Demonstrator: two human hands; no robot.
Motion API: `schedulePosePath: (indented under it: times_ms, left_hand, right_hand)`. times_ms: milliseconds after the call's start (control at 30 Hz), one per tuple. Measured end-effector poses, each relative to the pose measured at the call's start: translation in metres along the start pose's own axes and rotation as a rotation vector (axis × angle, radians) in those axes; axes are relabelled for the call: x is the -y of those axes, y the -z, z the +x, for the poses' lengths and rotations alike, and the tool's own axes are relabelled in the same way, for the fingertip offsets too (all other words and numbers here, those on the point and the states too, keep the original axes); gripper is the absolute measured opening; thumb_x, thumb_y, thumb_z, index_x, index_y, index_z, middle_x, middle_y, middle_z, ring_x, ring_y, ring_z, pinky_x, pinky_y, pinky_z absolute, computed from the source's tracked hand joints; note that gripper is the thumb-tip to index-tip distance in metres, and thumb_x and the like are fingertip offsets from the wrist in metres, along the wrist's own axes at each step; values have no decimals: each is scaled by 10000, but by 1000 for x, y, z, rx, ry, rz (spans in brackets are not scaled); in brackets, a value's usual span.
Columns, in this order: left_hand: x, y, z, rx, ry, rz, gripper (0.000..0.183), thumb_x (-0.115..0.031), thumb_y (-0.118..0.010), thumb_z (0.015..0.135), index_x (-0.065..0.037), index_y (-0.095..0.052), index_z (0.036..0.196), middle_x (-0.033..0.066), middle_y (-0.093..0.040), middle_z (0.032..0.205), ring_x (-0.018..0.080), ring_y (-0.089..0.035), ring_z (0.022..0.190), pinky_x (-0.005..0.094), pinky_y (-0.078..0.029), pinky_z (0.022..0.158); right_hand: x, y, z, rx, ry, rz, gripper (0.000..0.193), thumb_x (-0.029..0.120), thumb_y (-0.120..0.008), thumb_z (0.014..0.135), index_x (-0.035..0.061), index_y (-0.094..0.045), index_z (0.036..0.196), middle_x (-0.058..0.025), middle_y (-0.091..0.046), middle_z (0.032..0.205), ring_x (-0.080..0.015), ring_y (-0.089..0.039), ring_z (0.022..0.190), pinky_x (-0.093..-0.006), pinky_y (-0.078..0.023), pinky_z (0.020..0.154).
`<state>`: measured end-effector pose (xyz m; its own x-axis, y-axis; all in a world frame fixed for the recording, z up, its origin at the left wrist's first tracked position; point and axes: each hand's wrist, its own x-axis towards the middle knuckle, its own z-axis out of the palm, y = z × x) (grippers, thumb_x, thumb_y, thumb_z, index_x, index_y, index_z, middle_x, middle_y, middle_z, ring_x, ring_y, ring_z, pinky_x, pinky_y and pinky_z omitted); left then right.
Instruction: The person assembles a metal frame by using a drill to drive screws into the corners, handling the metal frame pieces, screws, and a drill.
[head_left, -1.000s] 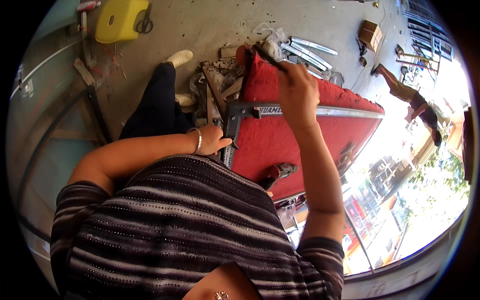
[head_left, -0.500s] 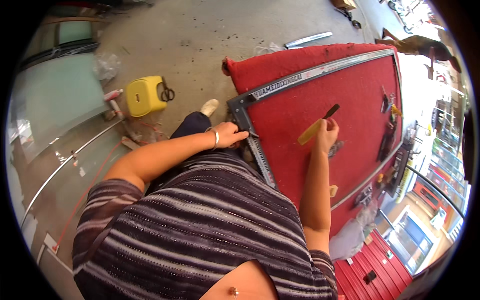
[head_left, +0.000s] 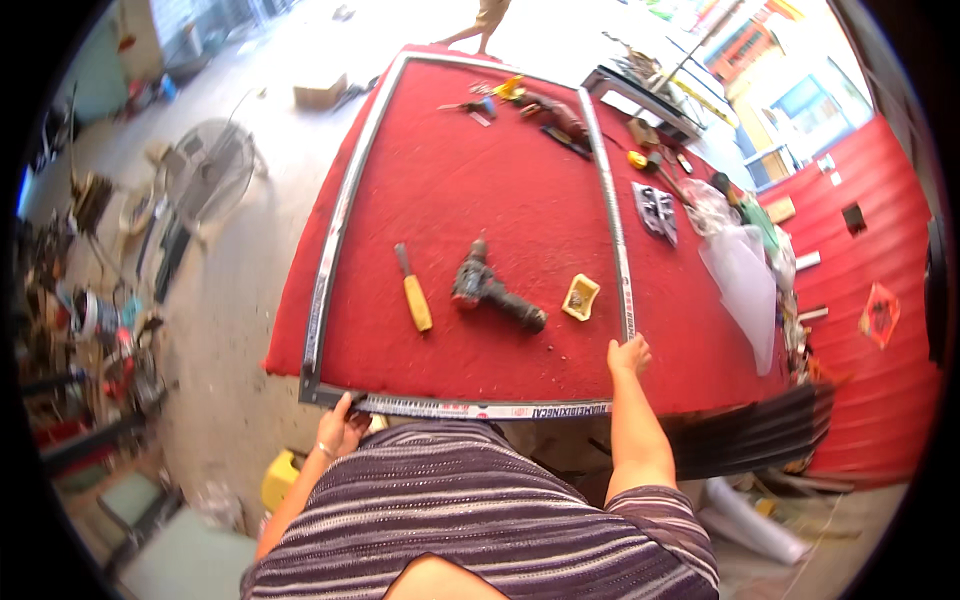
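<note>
A large rectangular metal frame (head_left: 345, 205), its bars partly covered with printed film, lies on a red cloth-covered table (head_left: 500, 360). My left hand (head_left: 342, 430) is closed on its near bar beside the near-left corner, thumb at the edge, the other fingers partly hidden. My right hand (head_left: 628, 356) grips the right bar close to the near-right corner. Inside the frame lie a yellow-handled flat-bladed tool (head_left: 416, 302), a dark cordless drill (head_left: 490, 288) and a small cream-yellow tray (head_left: 580, 297) with small bits in it.
More tools, including a dark red power tool (head_left: 560, 118), lie at the far right of the table. Clear plastic sheeting (head_left: 742, 285) hangs over the right edge. A standing fan (head_left: 210, 170) and clutter occupy the left floor. Another person's legs (head_left: 487, 25) show beyond the table.
The view has turned, and the table now lies straight ahead. My right hand has let go of the yellow-handled tool, now on the cloth, and holds the frame. My left hand stays near the corner.
</note>
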<state>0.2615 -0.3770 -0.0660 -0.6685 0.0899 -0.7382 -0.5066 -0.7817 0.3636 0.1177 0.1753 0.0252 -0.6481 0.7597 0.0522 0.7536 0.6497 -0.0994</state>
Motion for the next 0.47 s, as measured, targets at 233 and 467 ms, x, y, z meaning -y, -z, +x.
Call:
schedulePosePath:
  times_ms: [233,467]
  left_hand:
    - [-3,-50,-38,-27,-221,-64,223,-242,-644,948,-34,-620,1026,130,-678,1046,290,-653,1011,475,-528,947]
    - [-9,-73,-38,-133,-199,-280,255,-295,-670,925,-63,-660,1030,100,-673,1110,275,-617,1110,459,-489,1010]
  right_hand:
    - [-29,49,52,417,-20,-32,733,508,-750,715,66,-549,1265,-185,-622,1258,-356,-595,1173,-454,-479,972]
    - [0,39,79,255,-101,219,593,485,-752,684,77,-692,1111,-164,-710,1094,-298,-681,1040,-436,-521,889]
